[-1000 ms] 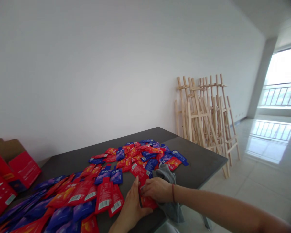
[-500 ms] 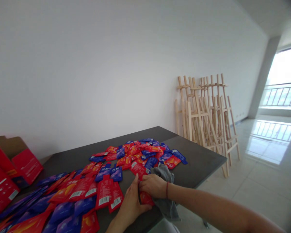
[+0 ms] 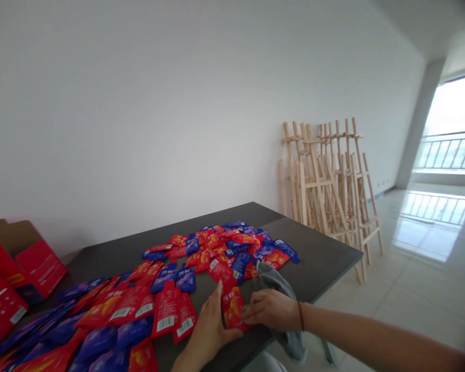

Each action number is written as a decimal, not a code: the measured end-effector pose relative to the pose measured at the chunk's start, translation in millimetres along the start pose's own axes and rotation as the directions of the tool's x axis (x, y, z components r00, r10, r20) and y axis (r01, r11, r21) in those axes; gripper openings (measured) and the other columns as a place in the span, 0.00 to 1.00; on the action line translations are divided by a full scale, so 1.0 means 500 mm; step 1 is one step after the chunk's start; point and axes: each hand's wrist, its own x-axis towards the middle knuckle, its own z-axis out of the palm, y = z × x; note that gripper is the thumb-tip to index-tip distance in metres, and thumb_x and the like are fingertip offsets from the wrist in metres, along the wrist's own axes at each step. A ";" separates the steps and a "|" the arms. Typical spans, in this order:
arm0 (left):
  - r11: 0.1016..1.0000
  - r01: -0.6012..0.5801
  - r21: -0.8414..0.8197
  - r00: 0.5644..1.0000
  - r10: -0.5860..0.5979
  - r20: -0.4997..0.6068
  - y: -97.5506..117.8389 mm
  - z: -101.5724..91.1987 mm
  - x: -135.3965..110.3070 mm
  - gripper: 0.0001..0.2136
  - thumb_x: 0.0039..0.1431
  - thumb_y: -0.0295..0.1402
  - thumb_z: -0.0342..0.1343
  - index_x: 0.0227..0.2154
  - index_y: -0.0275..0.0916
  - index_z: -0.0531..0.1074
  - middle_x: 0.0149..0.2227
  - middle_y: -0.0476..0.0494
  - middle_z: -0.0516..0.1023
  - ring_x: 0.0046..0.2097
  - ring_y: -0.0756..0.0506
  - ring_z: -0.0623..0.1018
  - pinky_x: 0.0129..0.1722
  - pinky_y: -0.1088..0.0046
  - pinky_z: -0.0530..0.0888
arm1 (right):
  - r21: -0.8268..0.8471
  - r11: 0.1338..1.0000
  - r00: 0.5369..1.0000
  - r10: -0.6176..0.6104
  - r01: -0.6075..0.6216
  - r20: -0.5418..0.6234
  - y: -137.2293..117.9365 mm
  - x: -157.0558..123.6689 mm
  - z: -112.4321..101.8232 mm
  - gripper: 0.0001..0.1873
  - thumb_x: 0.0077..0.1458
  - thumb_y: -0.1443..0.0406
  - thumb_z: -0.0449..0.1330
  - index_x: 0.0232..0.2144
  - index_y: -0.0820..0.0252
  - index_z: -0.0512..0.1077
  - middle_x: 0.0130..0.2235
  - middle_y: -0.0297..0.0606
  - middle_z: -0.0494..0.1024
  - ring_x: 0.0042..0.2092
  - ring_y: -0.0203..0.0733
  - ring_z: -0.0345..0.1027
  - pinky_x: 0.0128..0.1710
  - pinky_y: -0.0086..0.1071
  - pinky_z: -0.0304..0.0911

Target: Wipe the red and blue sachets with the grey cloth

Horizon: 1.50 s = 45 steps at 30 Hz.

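Note:
Many red and blue flat pouches (image 3: 201, 253) lie scattered over a dark table (image 3: 318, 258). One red pouch (image 3: 233, 307) lies near the front edge between my hands. My left hand (image 3: 207, 330) rests flat beside it, fingers stretched, thumb touching its lower edge. My right hand (image 3: 271, 310) lies on a grey cloth (image 3: 273, 281), fingers curled and touching the pouch's right edge. The cloth hangs over the table's front edge.
Red cardboard boxes (image 3: 15, 279) stand at the left end of the table. Several wooden easels (image 3: 325, 181) lean against the white wall beyond the table. A tiled floor (image 3: 422, 258) stretches right toward a balcony railing (image 3: 449, 150).
My right hand has slid to the right with the grey cloth, uncovering the red pouch. My left hand stays beside the pouch.

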 end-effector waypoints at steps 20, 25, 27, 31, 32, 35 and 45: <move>0.999 0.027 0.026 1.000 -0.027 0.005 0.007 0.001 0.000 0.51 0.35 0.31 0.67 0.65 0.33 0.50 0.65 0.31 0.59 0.66 0.35 0.59 0.65 0.55 0.57 | -0.212 0.907 0.928 0.374 -0.364 0.007 0.038 0.144 0.040 0.09 0.62 0.70 0.54 0.39 0.64 0.74 0.42 0.42 0.78 0.46 0.48 0.65 0.38 0.38 0.62; 0.990 -0.044 0.134 0.998 0.037 0.058 0.013 -0.007 -0.008 0.41 0.40 0.34 0.64 0.61 0.43 0.60 0.65 0.39 0.62 0.66 0.35 0.60 0.65 0.49 0.55 | -0.151 0.948 0.960 0.281 -0.279 -0.007 0.034 0.095 0.041 0.09 0.63 0.68 0.55 0.41 0.61 0.75 0.43 0.39 0.78 0.45 0.46 0.65 0.44 0.36 0.62; 0.975 -0.085 0.204 0.993 0.066 0.098 0.027 -0.017 -0.010 0.36 0.43 0.37 0.62 0.60 0.46 0.63 0.64 0.41 0.63 0.66 0.35 0.59 0.66 0.48 0.53 | -0.109 0.946 0.953 0.303 -0.304 -0.030 0.036 0.065 0.037 0.11 0.63 0.68 0.54 0.43 0.60 0.75 0.45 0.39 0.77 0.44 0.45 0.66 0.46 0.36 0.62; 0.932 -0.111 0.346 0.988 0.067 0.136 0.088 -0.029 0.000 0.35 0.42 0.44 0.63 0.56 0.41 0.68 0.61 0.35 0.68 0.64 0.31 0.63 0.65 0.47 0.51 | -0.076 0.872 0.875 0.481 -0.484 -0.050 0.035 0.042 0.028 0.14 0.59 0.72 0.54 0.42 0.58 0.75 0.44 0.41 0.75 0.44 0.46 0.66 0.45 0.38 0.62; 0.920 -0.097 0.380 0.990 0.052 0.129 0.107 -0.028 0.004 0.36 0.41 0.45 0.64 0.56 0.39 0.69 0.59 0.32 0.70 0.62 0.30 0.65 0.64 0.46 0.54 | -0.063 0.854 0.857 0.513 -0.516 -0.049 0.033 0.045 0.026 0.14 0.57 0.73 0.53 0.42 0.58 0.75 0.43 0.41 0.75 0.44 0.46 0.66 0.46 0.38 0.62; 0.880 -0.042 0.472 0.994 -0.013 0.113 0.157 -0.011 0.015 0.32 0.42 0.43 0.63 0.52 0.35 0.71 0.52 0.28 0.75 0.54 0.28 0.73 0.56 0.46 0.65 | -0.028 0.829 0.829 0.556 -0.558 -0.062 0.026 0.057 0.022 0.15 0.54 0.74 0.53 0.42 0.63 0.73 0.41 0.43 0.74 0.45 0.47 0.66 0.47 0.38 0.62; 0.934 0.004 0.356 0.999 0.012 -0.043 0.083 -0.041 0.005 0.27 0.54 0.23 0.43 0.58 0.41 0.64 0.63 0.40 0.65 0.57 0.40 0.73 0.57 0.60 0.69 | 0.137 0.878 0.874 0.474 -0.460 -0.103 0.033 0.037 0.009 0.21 0.48 0.70 0.57 0.47 0.64 0.71 0.45 0.45 0.74 0.48 0.48 0.65 0.50 0.39 0.61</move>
